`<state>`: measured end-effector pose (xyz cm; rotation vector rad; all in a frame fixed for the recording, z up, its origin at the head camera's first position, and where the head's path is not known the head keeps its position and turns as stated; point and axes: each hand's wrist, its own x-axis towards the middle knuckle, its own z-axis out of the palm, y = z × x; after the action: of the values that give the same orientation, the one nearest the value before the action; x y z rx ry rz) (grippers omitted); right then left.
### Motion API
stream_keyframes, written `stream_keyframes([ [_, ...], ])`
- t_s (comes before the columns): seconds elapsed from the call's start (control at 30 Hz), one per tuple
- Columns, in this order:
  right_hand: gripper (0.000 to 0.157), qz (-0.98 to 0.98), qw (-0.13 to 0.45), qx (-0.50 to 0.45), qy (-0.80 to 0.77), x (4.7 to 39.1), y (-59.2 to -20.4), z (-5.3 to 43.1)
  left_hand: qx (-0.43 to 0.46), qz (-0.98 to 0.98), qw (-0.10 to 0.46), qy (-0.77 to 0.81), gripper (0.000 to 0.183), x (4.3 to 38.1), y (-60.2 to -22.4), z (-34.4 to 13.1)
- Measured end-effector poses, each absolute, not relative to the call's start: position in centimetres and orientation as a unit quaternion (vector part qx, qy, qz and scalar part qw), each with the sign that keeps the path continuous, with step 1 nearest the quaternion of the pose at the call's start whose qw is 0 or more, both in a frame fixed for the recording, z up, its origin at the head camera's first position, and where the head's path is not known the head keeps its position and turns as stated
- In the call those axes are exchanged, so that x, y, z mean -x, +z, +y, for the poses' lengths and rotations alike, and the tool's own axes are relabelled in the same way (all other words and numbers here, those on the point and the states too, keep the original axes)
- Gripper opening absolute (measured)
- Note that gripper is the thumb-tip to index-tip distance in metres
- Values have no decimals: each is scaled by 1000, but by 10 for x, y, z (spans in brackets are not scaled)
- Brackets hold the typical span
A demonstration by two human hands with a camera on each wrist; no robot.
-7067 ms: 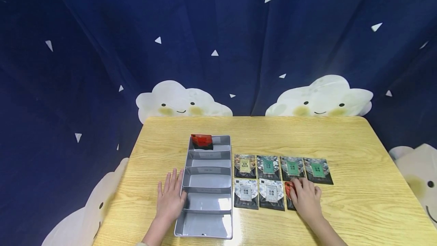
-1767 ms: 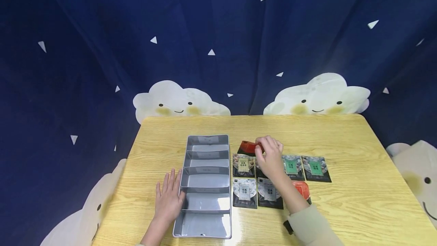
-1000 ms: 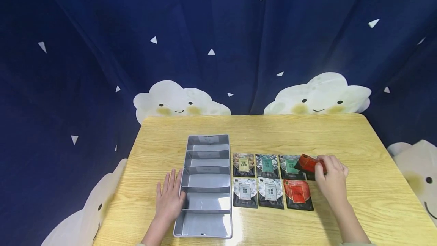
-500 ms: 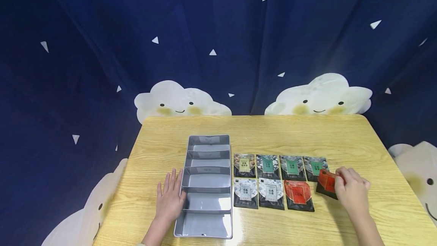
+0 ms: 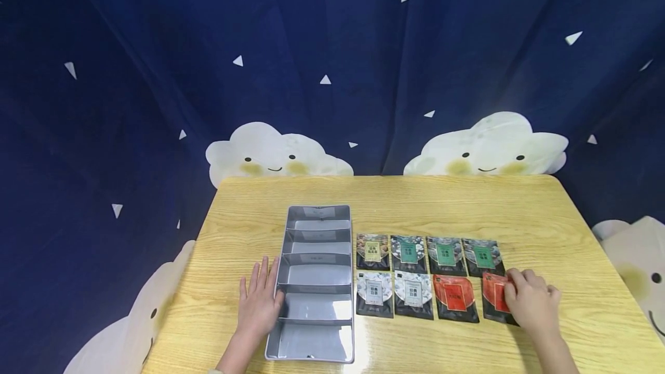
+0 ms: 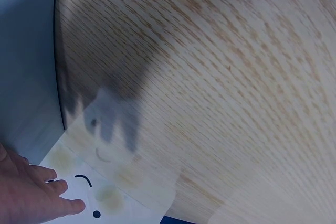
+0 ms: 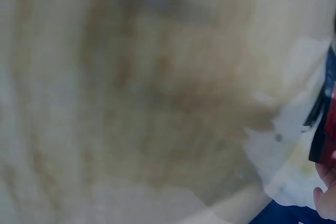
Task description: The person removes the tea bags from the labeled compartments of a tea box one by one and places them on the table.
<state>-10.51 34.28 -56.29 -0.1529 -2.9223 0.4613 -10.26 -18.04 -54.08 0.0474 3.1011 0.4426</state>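
Note:
At the right end of the lower row, my right hand (image 5: pixel 532 302) holds the right side of a red-and-black tea packet (image 5: pixel 493 296), which lies nearly flat with its right part under the fingers. In the right wrist view, part of that hand (image 7: pixel 326 190) and the red packet (image 7: pixel 328 129) show at the right edge. My left hand (image 5: pixel 258 299) rests, fingers spread, against the left side of a grey divided tray (image 5: pixel 314 307), whose compartments hold nothing. In the left wrist view, the fingers (image 6: pixel 52 203) extend beside the tray's grey wall (image 6: pixel 26 66).
Just left of the held packet lies another red packet (image 5: pixel 455 298), beside two white-patterned ones (image 5: pixel 374 293). Above them is a row with a yellow-labelled packet (image 5: pixel 372 251) and three green-labelled ones (image 5: pixel 445 254). All lie on a wooden table (image 5: pixel 415 201) before a blue curtain (image 5: pixel 363 45).
The red packet from the tray's top compartment has been carried right, over the upper row, and lowered at the lower row's right end. My left hand has stayed by the tray.

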Motion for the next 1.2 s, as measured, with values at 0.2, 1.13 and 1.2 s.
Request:
stream_keyframes([
  [0.2,18,-982,98,51,152,101,-575,342,-15,989,-3,148,63,102,-542,-180],
  [1.13,22,-981,131,18,141,97,-601,335,-9,988,-6,152,63,102,-541,-178],
  [1.2,22,-981,133,18,139,97,-601,334,-10,989,-3,150,64,102,-541,-179],
])
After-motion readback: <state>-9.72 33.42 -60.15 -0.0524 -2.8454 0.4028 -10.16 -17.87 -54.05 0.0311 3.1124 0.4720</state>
